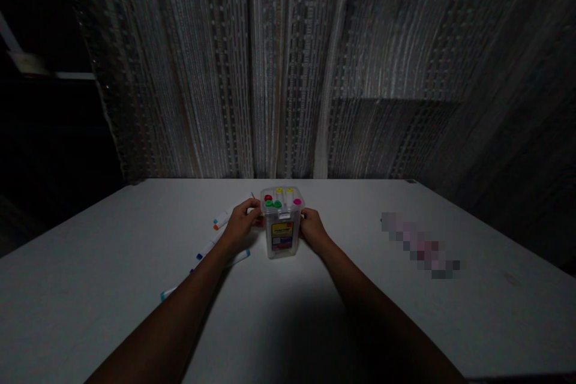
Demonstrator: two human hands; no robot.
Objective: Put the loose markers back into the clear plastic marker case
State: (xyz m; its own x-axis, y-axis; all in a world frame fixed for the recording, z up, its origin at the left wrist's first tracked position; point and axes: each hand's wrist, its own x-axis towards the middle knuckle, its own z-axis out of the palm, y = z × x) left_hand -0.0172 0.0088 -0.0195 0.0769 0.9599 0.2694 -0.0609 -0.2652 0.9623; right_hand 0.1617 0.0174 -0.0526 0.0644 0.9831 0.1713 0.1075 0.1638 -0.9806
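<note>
A clear plastic marker box (283,246) with a yellow, blue and red label stands upright on the white table in the middle of the view. Inside it are several markers; their red, green, yellow and pink caps (297,202) show near the top. My left hand (242,223) is at the box's left side, fingers bent against its upper edge. A reddish thing (258,222) shows just under those fingers, too dark to make out. Against the right side my right hand (314,229) is closed, its fingertips partly hidden by the box.
Several white markers with blue, teal and orange caps lie left of the box, among them a teal-capped marker (238,258) by my left wrist. A blurred-out pinkish object (418,246) lies on the white table (360,312) at right. Behind hangs a patterned curtain (288,72).
</note>
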